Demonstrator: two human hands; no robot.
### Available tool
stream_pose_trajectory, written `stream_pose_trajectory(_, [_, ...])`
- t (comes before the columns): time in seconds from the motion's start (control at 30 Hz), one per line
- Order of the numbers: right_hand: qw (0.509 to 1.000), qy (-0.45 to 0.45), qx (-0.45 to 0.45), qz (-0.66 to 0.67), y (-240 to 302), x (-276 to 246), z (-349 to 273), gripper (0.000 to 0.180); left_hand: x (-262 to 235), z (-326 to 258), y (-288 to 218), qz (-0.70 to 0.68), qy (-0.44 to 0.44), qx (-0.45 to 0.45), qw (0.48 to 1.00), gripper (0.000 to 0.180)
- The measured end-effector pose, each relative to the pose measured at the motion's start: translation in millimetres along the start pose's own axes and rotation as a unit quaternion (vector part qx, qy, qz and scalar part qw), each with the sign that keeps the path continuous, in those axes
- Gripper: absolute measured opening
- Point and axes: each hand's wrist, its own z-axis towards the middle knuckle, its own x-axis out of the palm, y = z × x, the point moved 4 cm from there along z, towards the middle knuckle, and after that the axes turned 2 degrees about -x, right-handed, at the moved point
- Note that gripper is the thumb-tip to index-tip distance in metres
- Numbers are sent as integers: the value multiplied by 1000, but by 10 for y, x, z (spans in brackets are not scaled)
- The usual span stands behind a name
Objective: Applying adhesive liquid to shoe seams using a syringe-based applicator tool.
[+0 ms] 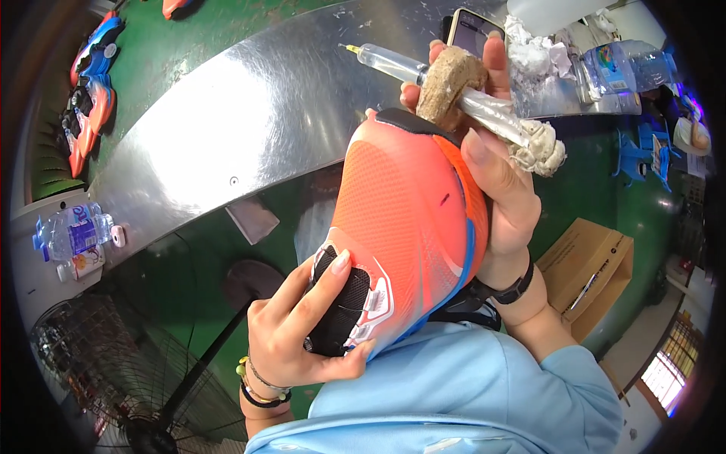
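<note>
One shoe (401,204), orange-red with a blue edge, sits between both hands, its toe pointing away from the person.

Hand state: the fingers of the left hand (291,333) grip the shoe at its black tongue. The fingers of the right hand (507,181) are curled around a brown block (448,89), just beyond the toe; the thumb lies beside the shoe's right edge.

Step in hand, as judged: steadying the shoe upper-side up while holding small tools ready. Any further move calls for a firm left grip and for the syringe (389,63) to be directed clear of the upper.

Count, relative to the shoe:
- Brown block: one, at the toe.
- Syringe: one, yellow-tipped, beyond the toe. A silvery tube (495,115) with one whitish lump (541,149) shows past the block; whether it joins the syringe cannot be told.
- Dark mark (445,199): one, on the upper.
- Phone (470,34): one, beyond the shoe, by the metal counter (302,91).
- Bottles: two, one far left (76,231), one beyond and right (624,66).
- Cardboard box (578,265): one, right.
</note>
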Motion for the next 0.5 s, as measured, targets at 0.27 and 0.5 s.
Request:
stream_pose_trajectory(0.27, [995,0,-34,89,125,104,-90,80,-13,-21,-86,15,-4,18,1000,70])
stream_pose_trajectory(0.5, [992,-19,-35,-121,163,42,-75,78,5,23,-96,32,13,10,999,72])
